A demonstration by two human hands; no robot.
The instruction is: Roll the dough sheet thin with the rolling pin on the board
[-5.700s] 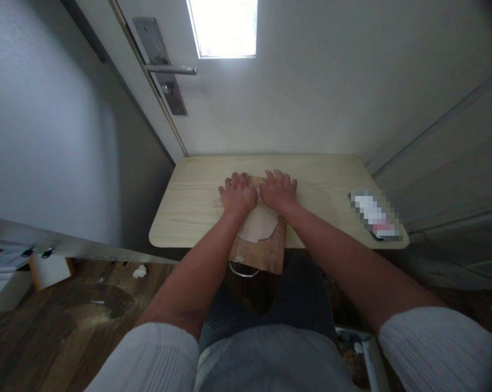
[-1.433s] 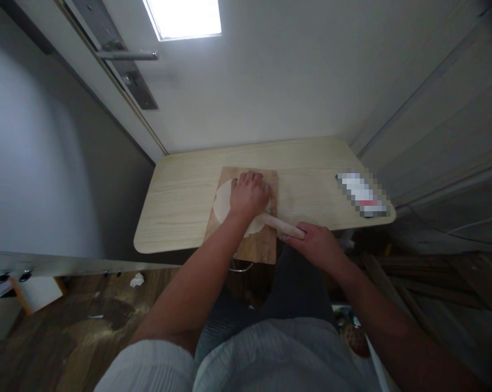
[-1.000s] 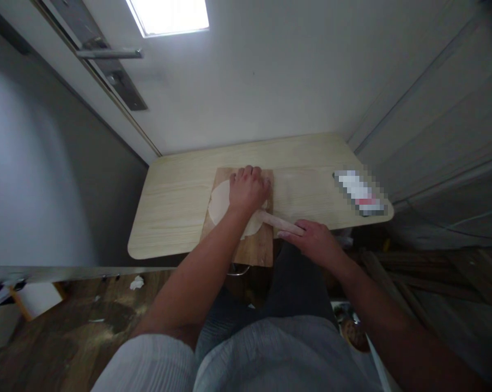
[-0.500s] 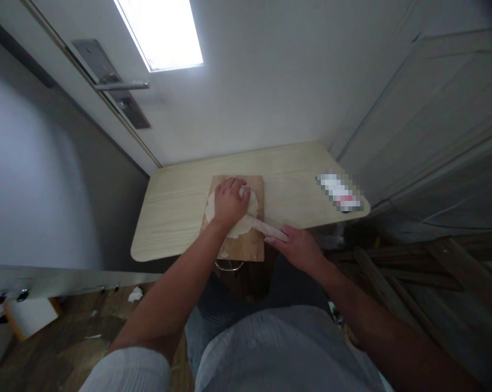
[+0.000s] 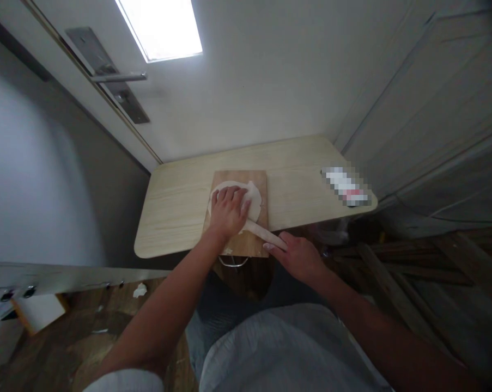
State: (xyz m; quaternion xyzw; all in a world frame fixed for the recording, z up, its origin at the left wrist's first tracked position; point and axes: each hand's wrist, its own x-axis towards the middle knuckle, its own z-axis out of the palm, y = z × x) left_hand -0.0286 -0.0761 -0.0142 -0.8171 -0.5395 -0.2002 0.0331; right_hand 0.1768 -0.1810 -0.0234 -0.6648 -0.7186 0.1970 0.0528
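A flat round sheet of pale dough (image 5: 254,200) lies on a wooden cutting board (image 5: 256,247). My left hand (image 5: 229,209) rests on the dough with its fingers stretched out and slightly apart, hiding the left part of the sheet. A light wooden rolling pin (image 5: 264,234) slants across the board's lower right. Its near end is in my right hand (image 5: 297,251), whose fingers wrap round it. The pin's far end disappears at my left hand, so I cannot tell whether the palm presses on it.
The board sits at the front edge of a pale wooden table (image 5: 172,207). A blurred-out phone-like object (image 5: 346,186) lies at the table's right end. Behind stands a white door with a metal handle (image 5: 121,77). Wooden slats (image 5: 388,288) are at the lower right.
My left hand has drawn slightly nearer to me over the dough, uncovering its far edge. Less dough shows at the near side. My right hand still grips the pin.
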